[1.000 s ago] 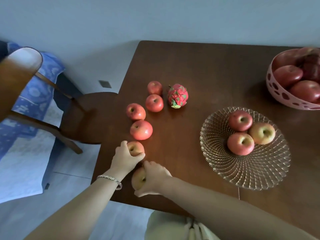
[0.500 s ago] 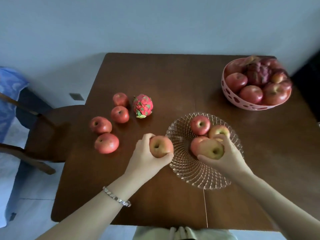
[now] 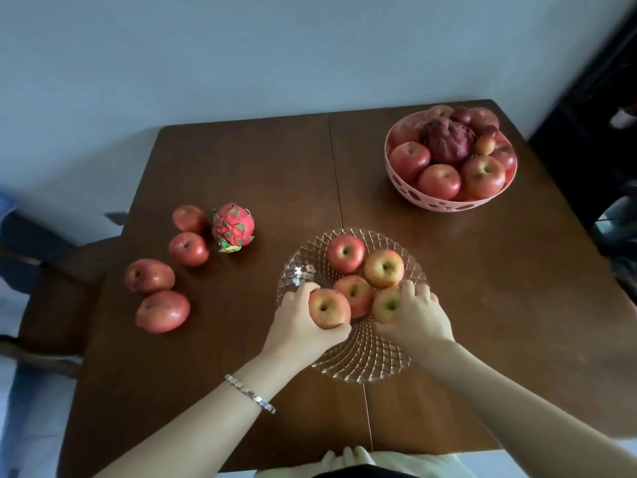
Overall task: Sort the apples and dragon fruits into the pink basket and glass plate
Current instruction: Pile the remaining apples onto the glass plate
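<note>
The left hand curls its fingers and thumb round a red-and-yellow apple, stem hollow facing up, at the near left edge of the glass plate. A silver bracelet sits on that wrist. The right hand grips a second apple from the right, fingers wrapped over its far side, low in the near middle of the plate. Whether either held apple already rests on the glass cannot be told.

Three others lie in the plate just beyond the hands. A far apple is red. A yellowish apple touches it on the right. A middle apple sits partly hidden between the two held ones.

The plate stands near the centre of the brown table. At the far right corner is the pink basket, heaped with red basket apples and a dark dragon fruit on top.

On the table's left part, well apart from the plate, a pink dragon fruit stands by itself. Four loose apples curve from just beside it toward the near left edge. A wooden chair shows past that edge.
</note>
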Available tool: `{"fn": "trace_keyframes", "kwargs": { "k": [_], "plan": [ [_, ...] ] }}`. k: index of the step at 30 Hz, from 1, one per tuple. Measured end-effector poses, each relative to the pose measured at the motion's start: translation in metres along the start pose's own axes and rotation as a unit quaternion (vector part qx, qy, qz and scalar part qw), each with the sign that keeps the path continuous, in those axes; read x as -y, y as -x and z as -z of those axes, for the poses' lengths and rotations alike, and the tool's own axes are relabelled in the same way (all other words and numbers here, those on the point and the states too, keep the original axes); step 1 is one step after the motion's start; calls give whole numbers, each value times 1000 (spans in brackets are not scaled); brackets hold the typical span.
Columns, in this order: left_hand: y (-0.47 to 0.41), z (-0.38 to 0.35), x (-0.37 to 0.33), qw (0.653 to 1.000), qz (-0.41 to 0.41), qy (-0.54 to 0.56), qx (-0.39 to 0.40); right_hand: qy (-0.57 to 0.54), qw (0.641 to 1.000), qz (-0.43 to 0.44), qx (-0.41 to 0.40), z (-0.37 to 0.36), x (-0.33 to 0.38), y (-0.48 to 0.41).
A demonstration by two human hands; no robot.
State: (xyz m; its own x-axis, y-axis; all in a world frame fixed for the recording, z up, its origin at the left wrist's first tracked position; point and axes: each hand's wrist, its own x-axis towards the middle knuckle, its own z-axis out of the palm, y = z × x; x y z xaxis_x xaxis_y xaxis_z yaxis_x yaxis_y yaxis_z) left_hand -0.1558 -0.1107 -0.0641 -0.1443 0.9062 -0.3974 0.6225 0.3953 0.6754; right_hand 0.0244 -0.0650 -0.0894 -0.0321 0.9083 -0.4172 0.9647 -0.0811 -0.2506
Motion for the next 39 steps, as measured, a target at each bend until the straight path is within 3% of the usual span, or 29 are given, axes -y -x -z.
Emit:
{"fn": "trace_keyframes", "kwargs": {
  "k": [4, 11, 24, 30, 36, 39],
  "plan": [
    [2, -6, 5, 999, 5, -46, 29, 64, 998, 17, 0, -1, -1, -1],
    [7, -28, 4, 997, 23, -20, 73, 21, 996, 89, 19, 2, -19, 3],
    [9, -55, 2, 997, -14, 20, 75, -53, 995, 75, 43, 8, -26, 4],
    [11, -56, -2, 985, 65, 142, 73, -50, 995, 66, 51, 9, -24, 3],
    [14, -52, -5, 995, 23, 29, 94, 18, 993, 63, 96, 21, -12, 5],
    [14, -26, -2, 995, 10, 29, 93, 57, 990, 102, 82, 32, 5, 12]
  ]
}}
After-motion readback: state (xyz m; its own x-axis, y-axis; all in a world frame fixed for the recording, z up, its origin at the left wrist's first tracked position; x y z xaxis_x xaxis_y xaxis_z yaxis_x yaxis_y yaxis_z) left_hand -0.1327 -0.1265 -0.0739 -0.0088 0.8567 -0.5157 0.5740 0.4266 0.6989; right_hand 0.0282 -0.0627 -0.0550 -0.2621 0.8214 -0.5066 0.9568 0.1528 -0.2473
